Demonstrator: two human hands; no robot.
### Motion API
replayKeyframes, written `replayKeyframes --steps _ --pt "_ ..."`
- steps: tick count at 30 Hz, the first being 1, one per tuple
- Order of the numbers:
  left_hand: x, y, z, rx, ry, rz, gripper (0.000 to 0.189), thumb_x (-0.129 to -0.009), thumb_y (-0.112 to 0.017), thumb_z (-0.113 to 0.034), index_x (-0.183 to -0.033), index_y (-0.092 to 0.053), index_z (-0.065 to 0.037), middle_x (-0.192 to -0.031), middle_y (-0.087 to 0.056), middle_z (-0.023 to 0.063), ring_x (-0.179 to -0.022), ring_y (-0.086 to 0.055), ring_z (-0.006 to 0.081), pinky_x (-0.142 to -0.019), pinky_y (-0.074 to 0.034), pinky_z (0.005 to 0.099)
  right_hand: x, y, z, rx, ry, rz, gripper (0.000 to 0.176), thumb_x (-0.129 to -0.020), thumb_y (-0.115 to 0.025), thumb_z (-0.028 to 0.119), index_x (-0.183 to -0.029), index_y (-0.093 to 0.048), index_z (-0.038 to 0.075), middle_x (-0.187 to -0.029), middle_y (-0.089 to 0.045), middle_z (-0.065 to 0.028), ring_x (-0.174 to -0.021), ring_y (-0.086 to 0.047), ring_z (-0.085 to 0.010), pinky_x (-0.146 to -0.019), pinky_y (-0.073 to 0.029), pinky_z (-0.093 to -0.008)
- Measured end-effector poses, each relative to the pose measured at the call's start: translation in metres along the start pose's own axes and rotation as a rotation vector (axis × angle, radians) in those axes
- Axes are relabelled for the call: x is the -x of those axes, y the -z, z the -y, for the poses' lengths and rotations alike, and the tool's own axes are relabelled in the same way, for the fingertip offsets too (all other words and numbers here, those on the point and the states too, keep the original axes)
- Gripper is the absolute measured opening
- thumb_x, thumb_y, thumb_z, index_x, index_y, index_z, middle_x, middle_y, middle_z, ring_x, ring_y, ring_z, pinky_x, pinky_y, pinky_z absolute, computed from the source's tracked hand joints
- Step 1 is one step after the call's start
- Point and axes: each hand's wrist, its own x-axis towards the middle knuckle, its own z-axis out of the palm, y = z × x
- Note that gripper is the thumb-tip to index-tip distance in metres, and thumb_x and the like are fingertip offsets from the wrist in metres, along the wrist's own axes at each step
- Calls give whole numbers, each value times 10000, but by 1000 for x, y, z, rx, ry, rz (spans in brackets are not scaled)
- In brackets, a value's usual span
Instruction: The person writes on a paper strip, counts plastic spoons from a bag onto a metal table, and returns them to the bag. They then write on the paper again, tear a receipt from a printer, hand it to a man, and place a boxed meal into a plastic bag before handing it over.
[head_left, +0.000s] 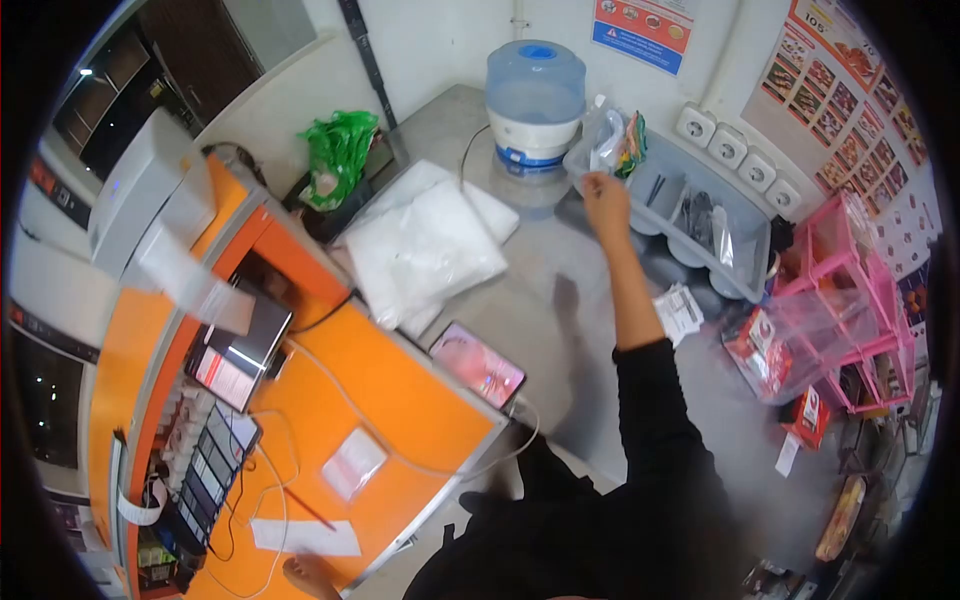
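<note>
My right hand reaches out at the near left end of a grey cutlery tray. Its fingers are curled closed, and I cannot make out what is in them. Just beyond that hand, clear plastic packaging and a small green and yellow packet lie in the tray's left section. Dark utensils fill another compartment. Low at the left, my left hand is by the orange counter, near a white paper strip; its fingers are too small and blurred to read.
A blue and white water dispenser stands behind the tray. White plastic-wrapped packs lie beside a green bag. A cabled phone rests at the counter edge. Pink racks and a receipt are at right.
</note>
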Motion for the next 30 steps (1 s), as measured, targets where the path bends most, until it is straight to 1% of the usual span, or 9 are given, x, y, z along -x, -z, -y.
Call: replayKeyframes --steps 2,5,7,11,14,20,22,25,30 --pt "9 5 -35 -65 7 -52 205 -898 -577 -156 -991 -528 20 -896 -528 146 -804 -520 280 -678 -430 371 -71 -16 -41 178 176 -207 226 -826 -644 230 -950 -635 41 -893 -647 -188 -857 -635 -331 -751 -499 -433" --pt "21 11 -74 -197 -106 -63 250 -881 -610 -170 -1046 -551 8 -932 -546 159 -827 -543 293 -697 -455 388 -129 -42 -40 385 -22 -126 382 -793 -680 281 -1052 -573 21 -999 -621 -220 -899 -624 -350 -773 -508 -430" --pt "27 18 -114 -320 -189 -76 367 -876 -662 -313 -1064 -596 -4 -934 -589 185 -800 -582 310 -683 -490 406 -147 -66 -57 407 -128 5 498 -778 -694 325 -1117 -531 -2 -1077 -595 -243 -949 -620 -353 -804 -509 -431" --pt "26 39 -154 -415 -264 -109 379 -880 -658 -292 -1059 -586 33 -905 -577 181 -787 -574 318 -683 -484 411 -192 -82 -100 433 -231 408 694 -712 -751 422 -1148 -503 -58 -1153 -574 -268 -1065 -600 -340 -864 -506 -417" --pt "40 48 -169 -457 -261 -91 328 -877 -651 -219 -1057 -582 47 -929 -575 194 -807 -572 330 -700 -488 413 -220 -39 -105 59 -403 504 776 -668 -780 443 -1163 -487 -79 -1192 -561 -274 -1110 -583 -347 -890 -503 -407" --pt "43 32 -175 -390 -123 19 350 -867 -646 -209 -1103 -566 38 -972 -570 216 -876 -570 346 -755 -485 436 -175 -101 -102 516 -113 324 492 -773 -685 351 -1025 -602 -64 -1076 -640 -224 -1012 -626 -358 -832 -505 -416" --pt "37 31 -192 -403 -132 24 347 -875 -637 -219 -1106 -567 32 -994 -573 222 -886 -580 339 -766 -489 431 -180 -113 -159 517 14 87 376 -814 -628 323 -954 -646 -25 -1001 -663 -202 -973 -630 -361 -816 -493 -440" --pt "32 25 -170 -321 -237 -24 270 -832 -603 -5 -1088 -522 8 -947 -520 153 -874 -518 290 -741 -440 399 -193 -74 -146 290 -90 -206 294 -863 -532 288 -858 -692 42 -897 -680 -174 -905 -633 -358 -809 -473 -461" --pt "36 23 -160 -324 -187 12 303 -814 -599 21 -1106 -522 5 -952 -524 149 -874 -518 289 -753 -438 407 -209 -45 -148 156 -263 -35 317 -886 -505 291 -830 -690 41 -828 -680 -184 -795 -654 -340 -786 -478 -422"
